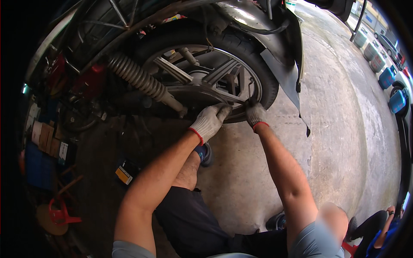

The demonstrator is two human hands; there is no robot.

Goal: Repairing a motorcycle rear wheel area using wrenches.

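Observation:
A motorcycle's rear wheel point(202, 77), with a black tyre point(269, 81) and pale metal spokes, stands before me. My left hand point(210, 122), in a whitish knit glove with a red cuff, is closed at the wheel's lower edge. Its fingertips are dirty, and what they pinch is hidden. My right hand point(257, 115), gloved alike, has its fingers curled at the lower right of the rim. A thin metal rod point(250, 88) rises from this hand across the wheel opening. A coil-spring shock absorber point(140, 79) slants down left of the wheel.
The dark rear fender point(282, 73) with a hanging flap overhangs the tyre. A yellow-and-black box point(124, 173) lies on the floor left of my arm. A red plastic stool point(62, 213) stands at lower left. Gas cylinders point(377, 62) line the right side. Another person point(380, 232) sits at lower right.

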